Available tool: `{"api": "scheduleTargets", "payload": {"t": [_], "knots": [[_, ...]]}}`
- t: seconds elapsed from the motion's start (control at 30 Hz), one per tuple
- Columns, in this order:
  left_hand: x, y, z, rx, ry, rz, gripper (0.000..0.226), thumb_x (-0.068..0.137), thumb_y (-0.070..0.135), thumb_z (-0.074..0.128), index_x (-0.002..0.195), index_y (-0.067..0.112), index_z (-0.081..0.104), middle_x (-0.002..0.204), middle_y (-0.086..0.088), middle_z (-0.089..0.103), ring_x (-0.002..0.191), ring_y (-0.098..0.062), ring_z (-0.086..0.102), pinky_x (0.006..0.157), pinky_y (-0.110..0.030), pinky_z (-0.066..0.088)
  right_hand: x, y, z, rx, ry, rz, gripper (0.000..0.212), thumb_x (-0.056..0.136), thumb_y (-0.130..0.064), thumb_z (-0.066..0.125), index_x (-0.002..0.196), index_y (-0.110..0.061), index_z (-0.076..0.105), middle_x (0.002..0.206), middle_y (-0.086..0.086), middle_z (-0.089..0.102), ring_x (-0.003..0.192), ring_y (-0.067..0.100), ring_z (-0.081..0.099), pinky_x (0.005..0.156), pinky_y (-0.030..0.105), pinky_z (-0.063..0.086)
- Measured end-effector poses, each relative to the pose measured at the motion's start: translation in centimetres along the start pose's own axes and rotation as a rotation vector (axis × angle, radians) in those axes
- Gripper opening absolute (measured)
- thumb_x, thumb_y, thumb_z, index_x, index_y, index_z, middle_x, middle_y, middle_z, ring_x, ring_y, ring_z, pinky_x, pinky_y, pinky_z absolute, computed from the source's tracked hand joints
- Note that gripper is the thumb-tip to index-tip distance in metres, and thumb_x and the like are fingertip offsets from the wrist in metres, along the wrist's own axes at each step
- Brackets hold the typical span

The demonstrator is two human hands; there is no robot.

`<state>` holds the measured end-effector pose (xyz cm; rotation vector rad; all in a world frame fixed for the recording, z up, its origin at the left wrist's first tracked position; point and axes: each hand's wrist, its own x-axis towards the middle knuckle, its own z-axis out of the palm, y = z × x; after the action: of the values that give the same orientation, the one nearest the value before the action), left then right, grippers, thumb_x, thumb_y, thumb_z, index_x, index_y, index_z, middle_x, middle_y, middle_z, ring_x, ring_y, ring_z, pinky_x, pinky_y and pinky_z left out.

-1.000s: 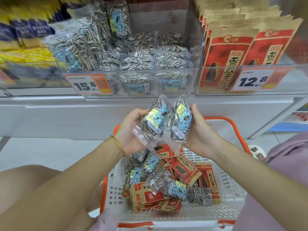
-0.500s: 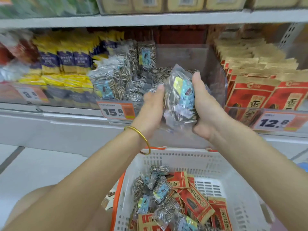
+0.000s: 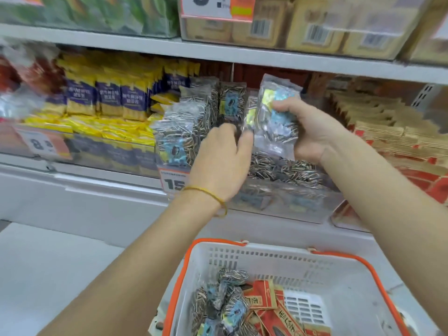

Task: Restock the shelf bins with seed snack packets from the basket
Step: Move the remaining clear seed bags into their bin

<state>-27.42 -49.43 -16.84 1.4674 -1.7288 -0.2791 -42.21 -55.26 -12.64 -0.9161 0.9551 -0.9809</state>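
Observation:
My right hand [image 3: 312,132] grips a clear packet of striped sunflower seeds [image 3: 276,110] upright over the clear shelf bin [image 3: 278,202]. My left hand [image 3: 220,158] reaches into the same bin and pinches the edge of a second seed packet [image 3: 249,115] beside the first. Several like packets stand at the bin's left [image 3: 184,132] and lie flat inside it. Below, the white basket with an orange rim [image 3: 339,275] holds more clear seed packets [image 3: 220,304] and red packets [image 3: 271,309].
Yellow and blue packets [image 3: 106,103] fill the bin to the left. Tan and red packets [image 3: 400,139] fill the bin to the right. An upper shelf [image 3: 218,49] carries boxed goods. Price tags hang on the bin fronts. Grey floor lies at the lower left.
Both hands rose from over the basket to the shelf bin with the seed packets. The packets have been drawn apart, one in each hand, and now sit inside the bin opening.

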Motion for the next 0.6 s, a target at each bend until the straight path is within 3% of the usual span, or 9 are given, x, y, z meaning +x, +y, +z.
{"api": "scheduleTargets", "payload": {"t": [0.1, 0.17, 0.23, 0.4, 0.5, 0.6], "knots": [[-1.1, -1.8, 0.9, 0.485, -0.154, 0.138, 0.032, 0.098, 0.037, 0.028, 0.085, 0.018, 0.050, 0.089, -0.003, 0.051, 0.096, -0.028, 0.052, 0.077, -0.038, 0.036, 3.7, 0.8, 0.7, -0.189, 0.170, -0.181, 0.067, 0.073, -0.008, 0.073, 0.127, -0.022, 0.036, 0.103, 0.005, 0.059, 0.094, 0.027, 0.064, 0.076, 0.051, 0.056], [-1.6, -2.4, 1.2, 0.608, -0.270, 0.152, 0.042, 0.099, 0.044, 0.021, 0.097, 0.019, 0.055, 0.102, -0.002, 0.057, 0.105, -0.025, 0.050, 0.085, -0.038, 0.035, 5.7, 1.3, 1.0, -0.311, 0.177, -0.284, 0.080, 0.056, -0.019, 0.081, 0.123, -0.031, 0.037, 0.108, 0.003, 0.061, 0.103, 0.028, 0.062, 0.088, 0.055, 0.052], [-2.0, -3.1, 1.5, 0.594, -0.307, 0.170, 0.050, 0.097, 0.049, 0.016, 0.104, 0.020, 0.056, 0.109, -0.001, 0.058, 0.109, -0.024, 0.048, 0.088, -0.037, 0.033, 7.7, 1.8, 0.8, -0.408, 0.167, -0.405, 0.081, 0.049, -0.023, 0.082, 0.116, -0.036, 0.038, 0.113, 0.001, 0.061, 0.105, 0.025, 0.063, 0.092, 0.052, 0.051], [-2.5, -3.7, 1.7, 0.532, -0.228, 0.223, 0.075, 0.081, 0.052, -0.005, 0.100, 0.020, 0.060, 0.103, -0.001, 0.062, 0.103, -0.025, 0.052, 0.087, -0.037, 0.036, 9.5, 2.4, 1.5, -0.676, 0.138, -0.628, 0.065, 0.070, -0.020, 0.077, 0.115, -0.039, 0.034, 0.124, 0.005, 0.053, 0.108, 0.016, 0.059, 0.093, 0.028, 0.050], [-2.5, -3.7, 1.8, 0.540, -0.225, 0.222, 0.075, 0.080, 0.052, -0.004, 0.101, 0.019, 0.061, 0.103, -0.002, 0.062, 0.103, -0.025, 0.053, 0.086, -0.037, 0.037, 10.4, 3.0, 1.8, -0.724, 0.150, -0.710, 0.061, 0.066, -0.034, 0.077, 0.110, -0.049, 0.036, 0.128, 0.007, 0.050, 0.115, 0.021, 0.055, 0.099, 0.036, 0.046], [-2.5, -3.5, 1.8, 0.530, -0.229, 0.213, 0.076, 0.079, 0.052, -0.005, 0.102, 0.019, 0.060, 0.106, -0.002, 0.061, 0.105, -0.024, 0.051, 0.086, -0.036, 0.036, 11.1, 3.6, 1.8, -0.756, 0.107, -0.690, 0.059, 0.066, -0.032, 0.077, 0.104, -0.055, 0.038, 0.127, 0.008, 0.049, 0.112, 0.021, 0.056, 0.096, 0.034, 0.048]]}}
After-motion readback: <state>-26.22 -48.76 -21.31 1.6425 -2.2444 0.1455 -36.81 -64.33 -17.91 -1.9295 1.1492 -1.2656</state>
